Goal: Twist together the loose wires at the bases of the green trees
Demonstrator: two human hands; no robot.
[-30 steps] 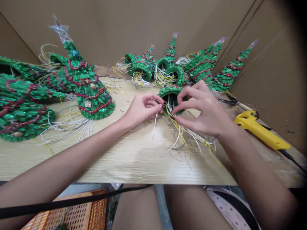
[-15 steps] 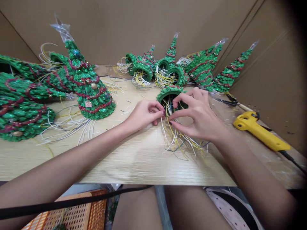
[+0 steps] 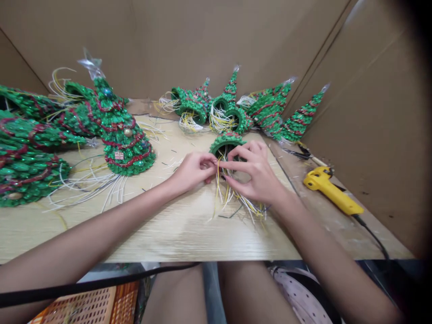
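A green tinsel Christmas tree cone (image 3: 226,141) lies on its side with its open base facing me. A bundle of white and yellow wires (image 3: 236,202) spills from the base across the table. My left hand (image 3: 194,171) pinches some of these wires at the base with its fingertips. My right hand (image 3: 254,173) curves over the opening, its index finger meeting my left fingertips on the wires. The inside of the cone is mostly hidden by my fingers.
A large upright tinsel tree (image 3: 124,135) trails wires at left. Several more trees (image 3: 270,110) lie at the back. Scissors (image 3: 299,154) and a yellow corded glue gun (image 3: 329,191) rest at right, against a cardboard wall (image 3: 357,90). An orange basket (image 3: 101,306) sits below the wooden table edge (image 3: 202,260).
The whole scene sits smaller and further left as my view shifts. My hands have drawn closer together at the base, and the wires hang in a tighter bunch.
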